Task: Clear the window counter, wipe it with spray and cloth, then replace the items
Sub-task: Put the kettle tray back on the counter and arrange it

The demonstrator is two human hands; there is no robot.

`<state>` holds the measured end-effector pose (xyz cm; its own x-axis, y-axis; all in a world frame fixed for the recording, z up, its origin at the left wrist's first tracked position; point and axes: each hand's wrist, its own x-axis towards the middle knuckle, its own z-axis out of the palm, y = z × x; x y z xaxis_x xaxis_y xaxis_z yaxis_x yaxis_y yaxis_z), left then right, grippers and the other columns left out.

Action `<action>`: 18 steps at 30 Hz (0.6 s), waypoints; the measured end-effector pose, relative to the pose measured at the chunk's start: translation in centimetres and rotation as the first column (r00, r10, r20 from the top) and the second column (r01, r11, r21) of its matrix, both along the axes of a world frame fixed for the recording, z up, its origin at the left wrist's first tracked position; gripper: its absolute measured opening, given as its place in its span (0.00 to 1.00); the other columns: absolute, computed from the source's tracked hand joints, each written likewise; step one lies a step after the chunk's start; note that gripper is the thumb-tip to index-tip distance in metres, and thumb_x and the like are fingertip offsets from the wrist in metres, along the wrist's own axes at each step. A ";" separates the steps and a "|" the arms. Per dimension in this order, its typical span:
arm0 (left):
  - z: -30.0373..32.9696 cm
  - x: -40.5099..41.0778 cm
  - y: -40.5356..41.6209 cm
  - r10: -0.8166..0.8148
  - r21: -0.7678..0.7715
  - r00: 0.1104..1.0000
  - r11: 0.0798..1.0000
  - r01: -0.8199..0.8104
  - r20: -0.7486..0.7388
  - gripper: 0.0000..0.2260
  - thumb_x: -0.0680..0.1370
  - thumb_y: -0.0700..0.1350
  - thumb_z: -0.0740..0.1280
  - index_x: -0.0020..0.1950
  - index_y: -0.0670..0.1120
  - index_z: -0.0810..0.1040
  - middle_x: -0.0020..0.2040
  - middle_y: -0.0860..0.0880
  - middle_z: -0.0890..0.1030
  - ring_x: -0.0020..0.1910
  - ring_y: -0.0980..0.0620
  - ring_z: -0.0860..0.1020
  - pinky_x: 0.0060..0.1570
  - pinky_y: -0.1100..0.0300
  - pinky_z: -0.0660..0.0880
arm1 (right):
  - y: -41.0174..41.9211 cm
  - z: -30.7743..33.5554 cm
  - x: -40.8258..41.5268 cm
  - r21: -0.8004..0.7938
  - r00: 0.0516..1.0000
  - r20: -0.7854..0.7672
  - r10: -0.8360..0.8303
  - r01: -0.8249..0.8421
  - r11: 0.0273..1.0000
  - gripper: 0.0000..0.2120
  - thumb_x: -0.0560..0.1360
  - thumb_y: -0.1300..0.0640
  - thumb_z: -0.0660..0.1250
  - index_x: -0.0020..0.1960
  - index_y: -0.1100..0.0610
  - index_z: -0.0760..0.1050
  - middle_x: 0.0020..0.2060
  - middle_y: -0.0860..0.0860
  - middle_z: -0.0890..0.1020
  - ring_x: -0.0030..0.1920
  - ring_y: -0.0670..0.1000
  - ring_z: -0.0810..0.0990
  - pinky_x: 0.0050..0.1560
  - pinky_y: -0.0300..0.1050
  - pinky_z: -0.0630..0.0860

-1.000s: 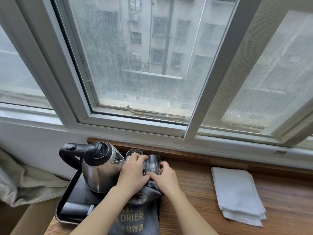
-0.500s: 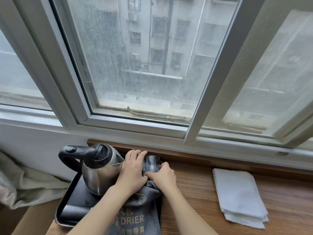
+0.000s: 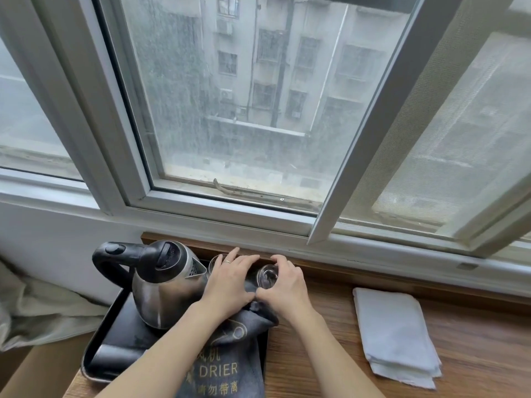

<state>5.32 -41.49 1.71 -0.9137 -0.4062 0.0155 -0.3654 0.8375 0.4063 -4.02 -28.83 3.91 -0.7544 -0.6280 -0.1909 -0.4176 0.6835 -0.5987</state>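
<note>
Both hands at tray's back edge, by the window frame.
Right hand (image 3: pixel 283 285) fingers hold a glass (image 3: pixel 267 278); left hand (image 3: pixel 230 282) lies flat beside the kettle (image 3: pixel 163 285); worktop (image 3: pixel 321 354) bare up to the cloth (image 3: pixel 396 334).

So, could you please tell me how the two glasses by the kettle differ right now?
The right glass is tipped, its mouth facing the camera, gripped by the right hand. The left glass looks upright beside the kettle, mostly hidden under the left hand, whose fingers lie flat. Both are clear glass.
</note>
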 end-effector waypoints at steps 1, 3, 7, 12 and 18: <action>0.0 -0.1 0.0 0.003 0.005 1.000 1.000 -0.003 0.013 0.35 0.71 0.50 0.71 0.77 0.54 0.62 0.74 0.56 0.68 0.78 0.50 0.55 0.75 0.47 0.50 | 0.0 -0.1 0.0 -0.009 1.000 -0.009 0.023 -0.023 1.000 0.37 0.65 0.52 0.74 0.72 0.52 0.67 0.62 0.50 0.76 0.62 0.54 0.70 0.62 0.41 0.66; -0.1 -0.2 -0.1 0.007 0.024 1.000 1.000 -0.007 0.027 0.35 0.71 0.49 0.70 0.77 0.55 0.62 0.73 0.57 0.69 0.78 0.51 0.55 0.76 0.47 0.49 | -0.1 -0.4 0.0 -0.024 0.997 -0.010 0.074 -0.074 0.997 0.37 0.65 0.53 0.75 0.72 0.53 0.67 0.62 0.50 0.76 0.61 0.54 0.69 0.62 0.39 0.66; -0.2 -0.3 -0.2 0.004 0.050 0.997 0.999 -0.008 0.074 0.33 0.73 0.49 0.69 0.76 0.57 0.63 0.72 0.60 0.70 0.78 0.52 0.56 0.75 0.43 0.48 | -0.5 -1.0 -0.3 -0.059 0.992 0.011 0.129 -0.128 0.990 0.36 0.65 0.56 0.75 0.71 0.54 0.68 0.59 0.49 0.77 0.60 0.54 0.70 0.62 0.40 0.68; -0.1 -0.5 -0.3 0.013 0.032 0.993 0.999 -0.017 0.117 0.29 0.73 0.52 0.69 0.74 0.57 0.66 0.70 0.59 0.73 0.78 0.53 0.56 0.75 0.44 0.50 | -0.7 -1.6 -0.9 -0.055 0.985 0.038 0.171 -0.169 0.984 0.38 0.66 0.55 0.76 0.73 0.53 0.66 0.61 0.50 0.77 0.62 0.54 0.69 0.59 0.34 0.64; -0.3 -0.5 -0.7 0.039 0.010 0.992 0.999 -0.040 0.122 0.28 0.73 0.56 0.71 0.72 0.55 0.68 0.69 0.53 0.75 0.78 0.52 0.56 0.74 0.49 0.54 | -1.1 -1.6 -1.8 -0.028 0.974 0.064 0.220 -0.218 0.976 0.43 0.66 0.54 0.79 0.76 0.52 0.63 0.63 0.52 0.77 0.66 0.52 0.68 0.61 0.33 0.62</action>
<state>4.81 -42.20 1.45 -0.8916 -0.4416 -0.0999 -0.4455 0.8165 0.3672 -5.77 -29.94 2.26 -0.5843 -0.7808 -0.2210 -0.5145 0.5671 -0.6432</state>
